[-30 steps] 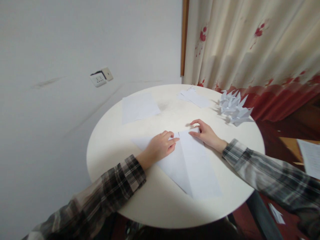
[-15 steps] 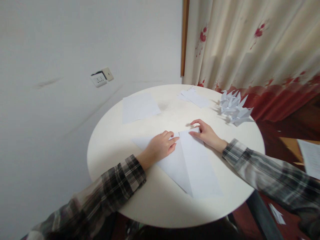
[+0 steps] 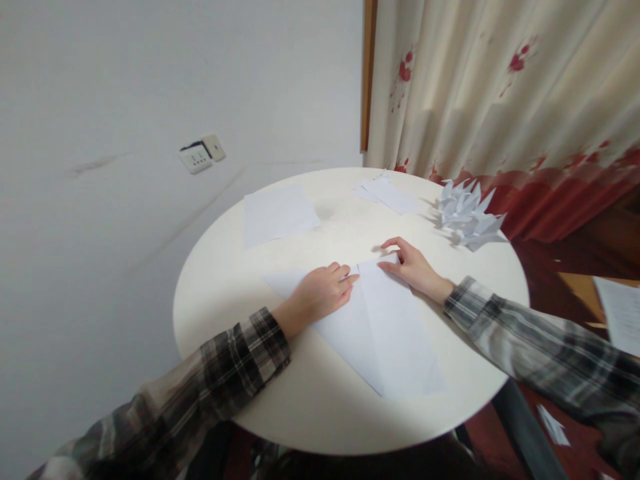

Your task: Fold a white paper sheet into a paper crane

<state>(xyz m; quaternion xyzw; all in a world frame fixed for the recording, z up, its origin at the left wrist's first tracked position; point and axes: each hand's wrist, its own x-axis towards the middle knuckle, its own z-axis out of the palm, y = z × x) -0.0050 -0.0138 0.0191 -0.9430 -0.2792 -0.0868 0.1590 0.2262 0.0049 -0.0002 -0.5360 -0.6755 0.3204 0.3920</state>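
A white sheet of paper (image 3: 385,333), partly folded with a crease down its middle, lies on the round cream table (image 3: 310,413). My left hand (image 3: 323,292) rests flat on the paper's left flap, fingers stretched toward the crease. My right hand (image 3: 410,265) presses the paper's far right corner, with thumb and fingers curled at the edge. Both wrists wear plaid sleeves.
A flat white sheet (image 3: 278,213) lies at the table's far left, and more loose sheets (image 3: 387,195) at the far middle. A pile of folded paper figures (image 3: 467,215) sits at the far right edge. A curtain (image 3: 500,100) hangs behind; a wall socket (image 3: 201,154) is at left.
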